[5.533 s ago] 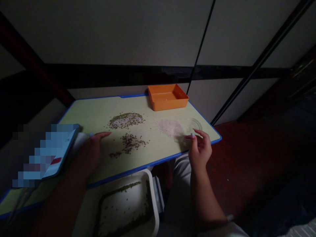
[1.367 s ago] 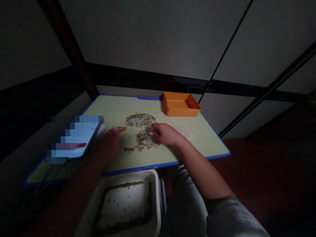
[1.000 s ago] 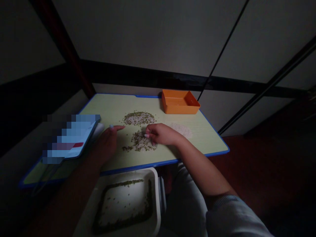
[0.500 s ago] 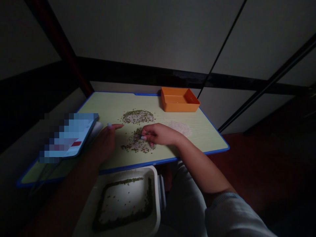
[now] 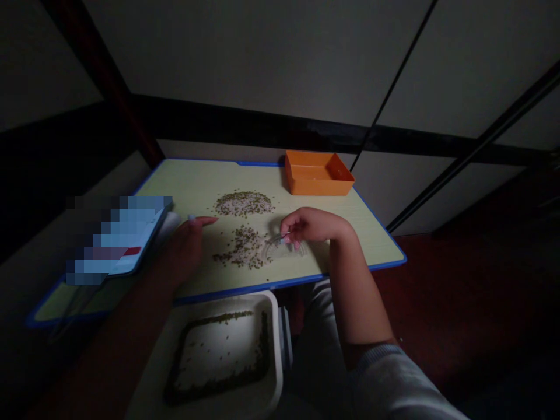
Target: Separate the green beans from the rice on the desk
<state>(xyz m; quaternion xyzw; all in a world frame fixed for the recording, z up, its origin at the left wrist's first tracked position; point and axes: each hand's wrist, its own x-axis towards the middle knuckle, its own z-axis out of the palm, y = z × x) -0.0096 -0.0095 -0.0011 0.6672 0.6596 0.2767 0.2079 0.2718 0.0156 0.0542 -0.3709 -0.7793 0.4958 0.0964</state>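
Note:
My right hand (image 5: 312, 226) is pinched shut on the rim of a small clear round dish (image 5: 276, 247), which rests on the table just right of the near pile of green beans mixed with white grains (image 5: 241, 255). My left hand (image 5: 189, 240) lies flat and open on the table to the left of that pile, fingers stretched toward it and holding nothing. A second mixed pile (image 5: 243, 203) sits farther back. A heap of white grains seen earlier is hidden behind my right hand.
An orange tray (image 5: 318, 174) stands at the table's far right corner. A blurred phone (image 5: 114, 242) lies at the left. The pale table has a blue edge (image 5: 245, 288). A white tray (image 5: 268, 344) with green beans round its inside sits below on my lap.
My right hand has drawn back to the right from the near bean pile, bringing the clear dish with it. The pile is spread wider. My left hand has stayed put.

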